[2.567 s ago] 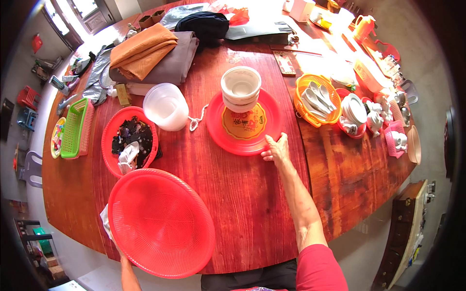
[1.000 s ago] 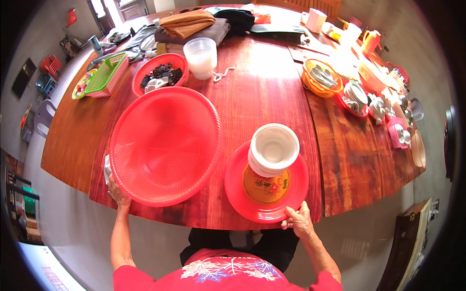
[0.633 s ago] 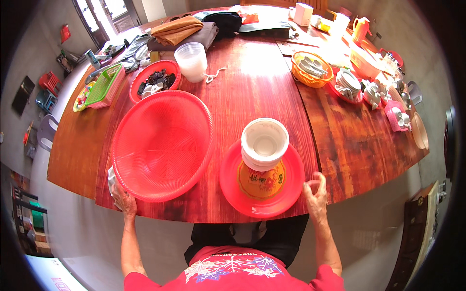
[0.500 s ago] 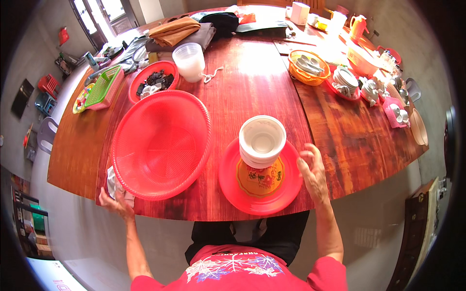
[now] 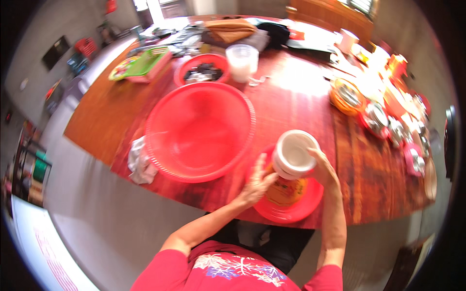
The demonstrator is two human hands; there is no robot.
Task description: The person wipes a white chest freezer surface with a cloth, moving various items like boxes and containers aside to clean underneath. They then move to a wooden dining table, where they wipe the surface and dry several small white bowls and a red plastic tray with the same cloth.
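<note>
Both hands have left their old spots: left hand (image 5: 256, 182) let go of the big red basin's rim and came across to the stack of white bowls (image 5: 292, 155); right hand (image 5: 323, 169) moved in from the plate's edge to the same stack.

Stack of white bowls: round, smooth, glossy, plastic or ceramic, can't tell which; several nested, pale cream inside. It stands on a flat round red plate (image 5: 296, 206) with a yellow printed centre, at the near edge of the bench (image 5: 301, 104), right in front of the person. Bench is dark reddish wood, polished, visible grain.

Big red basin (image 5: 199, 130): wide, shallow, thin glossy plastic, ribbed rim, sits just left of the plate and touching or overlapping its edge. Crumpled white cloth (image 5: 139, 162) tucked at the basin's left rim.

Left fingers (image 5: 264, 167) spread, loosely curved, tips against the stack's left side. Right fingers (image 5: 314, 156) curled round the stack's right side, touching its rim. Stack is cupped between both hands; whether lifted off the plate can't be told.

Further back: small red bowl (image 5: 201, 70) with dark contents, clear plastic tub (image 5: 241, 60), green tray (image 5: 145, 63), orange basket (image 5: 345, 96) with metal pieces. Motion blur across the frame.
</note>
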